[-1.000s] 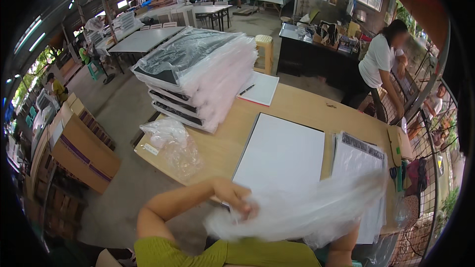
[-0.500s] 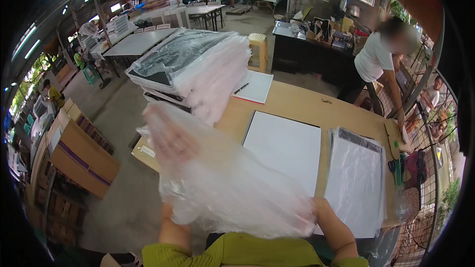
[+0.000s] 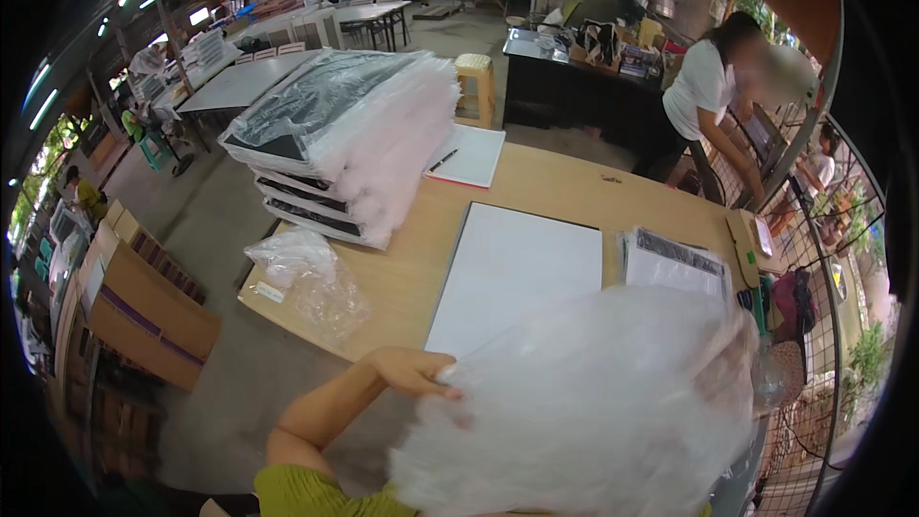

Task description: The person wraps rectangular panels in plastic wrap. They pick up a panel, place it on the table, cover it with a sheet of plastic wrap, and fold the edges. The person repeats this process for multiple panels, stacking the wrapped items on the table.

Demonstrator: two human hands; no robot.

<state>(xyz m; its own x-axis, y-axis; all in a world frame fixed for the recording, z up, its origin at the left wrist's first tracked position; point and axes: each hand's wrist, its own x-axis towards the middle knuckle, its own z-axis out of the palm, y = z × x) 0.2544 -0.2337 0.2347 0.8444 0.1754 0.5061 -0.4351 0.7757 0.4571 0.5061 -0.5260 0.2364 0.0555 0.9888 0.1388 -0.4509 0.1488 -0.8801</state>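
A large clear plastic bag [image 3: 584,412], smeared by motion, spreads in front of me over the table's near edge. My left hand [image 3: 418,375] is closed on its left edge, thumb and fingers pinching the film. Through the plastic at the right, my right hand [image 3: 725,354] shows only as a blurred skin-toned shape, its fingers not readable. Beyond the bag lies a white board [image 3: 526,263] with a dark edge. A pile of plastic-sleeved sheets [image 3: 675,270] is partly covered by the bag. Crumpled clear plastic [image 3: 311,278] rests on the table's left corner.
A tall stack of plastic-wrapped boards [image 3: 335,124] stands at the table's far left, beside a white pad [image 3: 469,158] with a pen on it. Cardboard boxes [image 3: 153,297] stand on the floor at left. A person in a white shirt [image 3: 699,91] leans at the table's far right.
The bag has swung right and spread out. My left hand has come down from the far left to the bag's left edge; my right hand has moved up and right. The view has shifted slightly.
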